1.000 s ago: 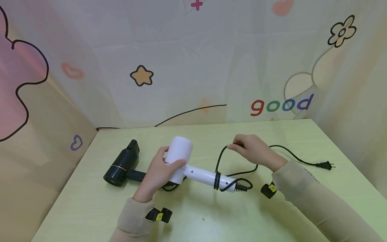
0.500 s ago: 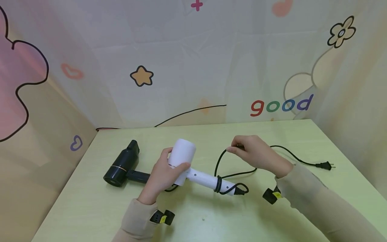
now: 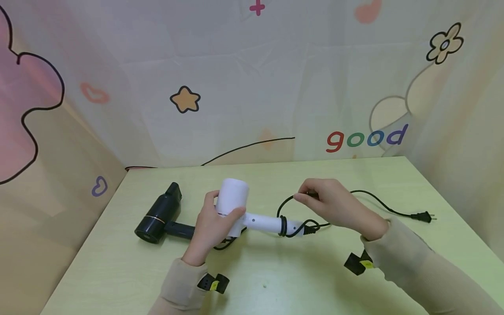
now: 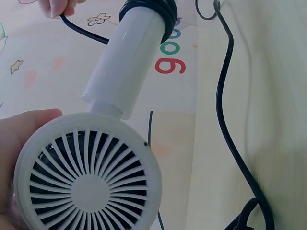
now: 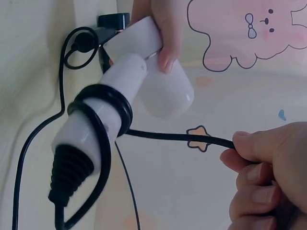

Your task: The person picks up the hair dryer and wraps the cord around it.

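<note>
A white hair dryer [image 3: 233, 194] is held above the table, my left hand [image 3: 214, 227] gripping it round the barrel. Its slatted round grille [image 4: 91, 194] faces the left wrist camera. Turns of black cord [image 5: 108, 103] circle the handle near its end. My right hand [image 3: 330, 201] pinches that cord between thumb and fingers, and a stretch runs from there to the wraps. On the table behind my left hand lies a black hair dryer [image 3: 159, 216], the end of its handle hidden by the hand.
A two-pin plug [image 3: 423, 216] on a black cord lies at the right of the pale green table [image 3: 299, 280]. Which dryer this cord belongs to is not plain. A printed curtain [image 3: 244, 96] hangs behind the table.
The white hair dryer's handle has swung up from a downward slope to nearly level. My right hand has shifted only slightly, still pinching the cord. The black hair dryer stays put.
</note>
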`<action>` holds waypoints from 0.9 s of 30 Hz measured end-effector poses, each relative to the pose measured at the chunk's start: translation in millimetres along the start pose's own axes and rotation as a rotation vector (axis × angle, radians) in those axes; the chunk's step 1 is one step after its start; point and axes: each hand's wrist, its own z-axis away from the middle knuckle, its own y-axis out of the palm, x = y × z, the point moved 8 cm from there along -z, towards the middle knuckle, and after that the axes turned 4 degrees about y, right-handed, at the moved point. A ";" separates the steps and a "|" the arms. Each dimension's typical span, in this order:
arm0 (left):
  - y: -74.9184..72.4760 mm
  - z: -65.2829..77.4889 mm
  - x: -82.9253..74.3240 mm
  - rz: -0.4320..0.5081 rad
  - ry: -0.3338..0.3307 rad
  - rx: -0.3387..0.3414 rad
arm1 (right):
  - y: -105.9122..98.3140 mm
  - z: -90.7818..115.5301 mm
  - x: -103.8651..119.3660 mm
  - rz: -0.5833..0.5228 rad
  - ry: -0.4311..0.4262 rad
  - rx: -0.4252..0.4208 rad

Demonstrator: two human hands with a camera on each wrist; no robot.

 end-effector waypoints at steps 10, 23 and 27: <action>-6.0 -4.2 3.0 0.043 0.001 -0.099 | -0.2 11.0 9.8 -0.068 0.018 -0.014; -16.0 -7.6 -2.8 0.080 0.010 -0.212 | 14.5 26.5 15.6 -0.180 0.048 -0.010; -17.9 -7.5 -3.9 0.084 0.010 -0.230 | 20.0 31.0 17.7 -0.188 0.045 -0.020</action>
